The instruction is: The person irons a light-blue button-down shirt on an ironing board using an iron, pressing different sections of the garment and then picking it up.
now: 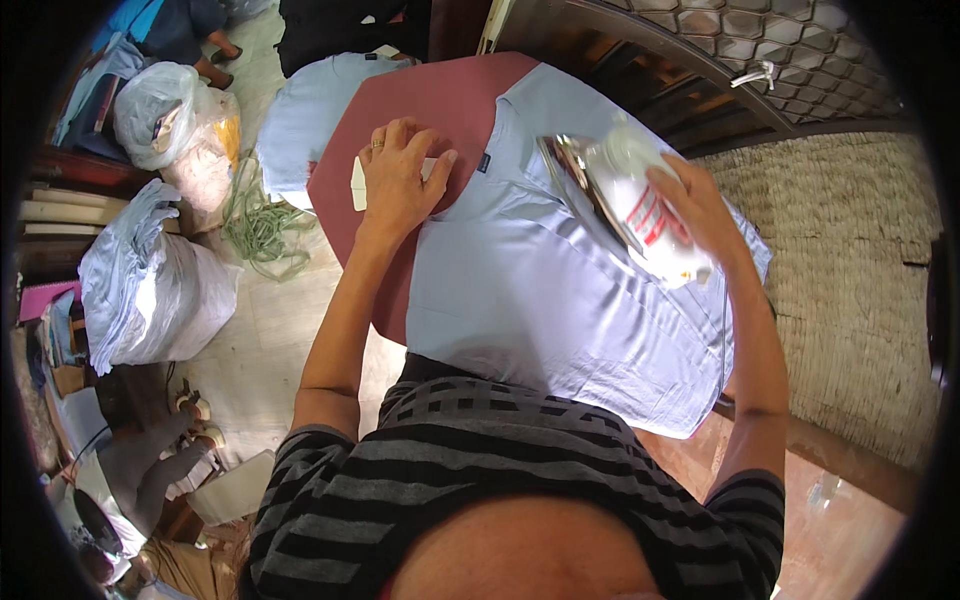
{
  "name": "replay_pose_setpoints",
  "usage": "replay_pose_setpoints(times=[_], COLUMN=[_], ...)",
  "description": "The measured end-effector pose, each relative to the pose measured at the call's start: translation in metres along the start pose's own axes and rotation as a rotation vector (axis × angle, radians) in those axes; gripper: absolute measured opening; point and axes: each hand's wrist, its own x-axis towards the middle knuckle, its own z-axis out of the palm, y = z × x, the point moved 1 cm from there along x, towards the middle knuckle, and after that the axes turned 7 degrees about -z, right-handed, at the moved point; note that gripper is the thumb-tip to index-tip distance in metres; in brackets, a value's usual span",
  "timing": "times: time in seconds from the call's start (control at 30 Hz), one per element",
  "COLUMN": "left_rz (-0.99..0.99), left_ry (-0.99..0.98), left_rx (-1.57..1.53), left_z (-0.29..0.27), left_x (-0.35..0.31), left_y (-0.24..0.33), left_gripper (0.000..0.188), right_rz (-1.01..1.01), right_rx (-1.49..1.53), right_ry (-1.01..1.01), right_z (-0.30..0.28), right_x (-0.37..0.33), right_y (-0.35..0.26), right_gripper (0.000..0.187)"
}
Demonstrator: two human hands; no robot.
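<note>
A white steam iron (655, 215) with red markings and a clear front part is in my right hand (705, 205), whose fingers wrap round its handle. It is tipped so that its shiny soleplate edge faces left, over a light blue garment (500, 280). I cannot tell whether the iron touches the cloth. The garment, with a small dark neck label (484, 162), covers much of a dark red ironing board (345, 215). On the board's bare left part my left hand (400, 175) rests over a flat white piece (359, 185), its fingers bent and thumb apart.
Another light blue garment (305, 120) lies beyond the board's left side. Filled plastic bags (190, 290) and a green cord bundle (260, 225) are on the floor at left. A metal lattice gate (740, 45) and woven mat (850, 280) border the right. Other people's legs (165, 470) show at left.
</note>
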Motion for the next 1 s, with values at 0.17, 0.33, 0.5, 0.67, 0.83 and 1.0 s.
replay_pose_setpoints(times=[0.17,0.33,0.5,0.67,0.83,1.0], left_rz=[-0.055,-0.082,-0.067,-0.039,-0.014,0.309], left_ry=[-0.041,0.026,0.043,0.073,0.024,-0.187], left_rx=[0.239,0.265,0.281,0.317,-0.077,-0.225], left_z=[0.006,0.002,0.002,-0.002,0.007,0.068], left_x=[-0.015,-0.012,-0.004,-0.001,-0.001,-0.045], left_y=[-0.004,-0.026,-0.042,-0.038,0.035,0.122], left_gripper=[0.036,0.039,0.043,0.036,0.023,0.027], right_rz=[-0.265,-0.513,-0.506,-0.466,-0.277,-0.405], right_rx=[-0.102,-0.181,-0.234,-0.036,-0.039,-0.122], right_ry=[-0.186,-0.205,-0.283,-0.255,-0.344,-0.324], right_z=[-0.010,0.007,0.020,-0.002,-0.013,-0.008], right_x=[0.103,0.163,0.174,0.164,0.165,0.156], right_y=[0.022,0.030,0.022,0.057,0.048,0.039], right_gripper=[0.044,0.043,0.047,0.045,0.044,0.043])
